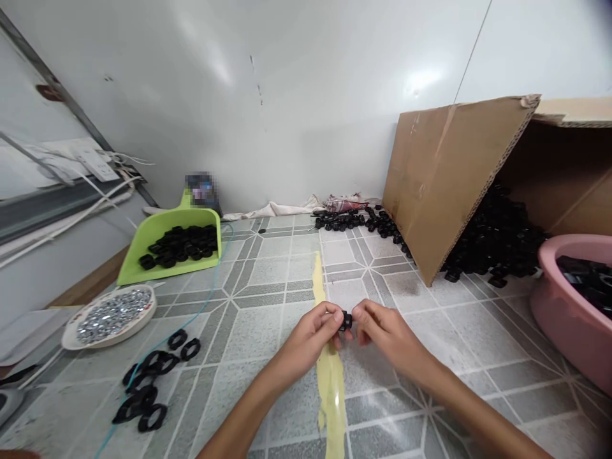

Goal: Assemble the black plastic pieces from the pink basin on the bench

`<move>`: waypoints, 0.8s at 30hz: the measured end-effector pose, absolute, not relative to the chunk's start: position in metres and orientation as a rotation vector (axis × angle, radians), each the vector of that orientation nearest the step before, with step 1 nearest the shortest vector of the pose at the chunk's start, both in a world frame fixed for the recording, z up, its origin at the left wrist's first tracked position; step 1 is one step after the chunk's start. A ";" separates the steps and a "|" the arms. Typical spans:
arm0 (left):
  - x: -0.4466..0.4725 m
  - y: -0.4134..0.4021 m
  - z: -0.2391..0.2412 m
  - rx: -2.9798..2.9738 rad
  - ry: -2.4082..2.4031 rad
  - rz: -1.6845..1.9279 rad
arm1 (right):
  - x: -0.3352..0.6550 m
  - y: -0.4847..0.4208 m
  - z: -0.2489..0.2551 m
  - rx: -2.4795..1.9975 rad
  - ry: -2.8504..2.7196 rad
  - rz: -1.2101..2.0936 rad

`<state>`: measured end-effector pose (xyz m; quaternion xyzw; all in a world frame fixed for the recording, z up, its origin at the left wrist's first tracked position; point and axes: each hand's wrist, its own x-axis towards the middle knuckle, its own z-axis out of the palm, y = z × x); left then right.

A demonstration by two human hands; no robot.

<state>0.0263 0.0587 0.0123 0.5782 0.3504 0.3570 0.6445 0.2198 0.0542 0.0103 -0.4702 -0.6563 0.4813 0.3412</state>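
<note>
My left hand (313,335) and my right hand (382,331) meet over the tiled floor, fingers pinched together on one small black plastic part (346,320) held between them. Both hands are closed around it, just above a yellow strip (329,376) that runs along the floor. A loose cluster of black rings (148,389) lies on the floor to the left of my left forearm.
A green dustpan (167,264) holds black rings at the back left. A white plate (108,315) of small shiny metal pieces sits nearer. A tipped cardboard box (444,178) spills black parts at right, beside a pink basin (568,312). More black parts (356,220) lie along the wall.
</note>
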 end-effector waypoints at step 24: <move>0.030 0.060 0.003 1.316 0.857 0.836 | 0.221 0.054 0.023 -1.187 -1.818 1.128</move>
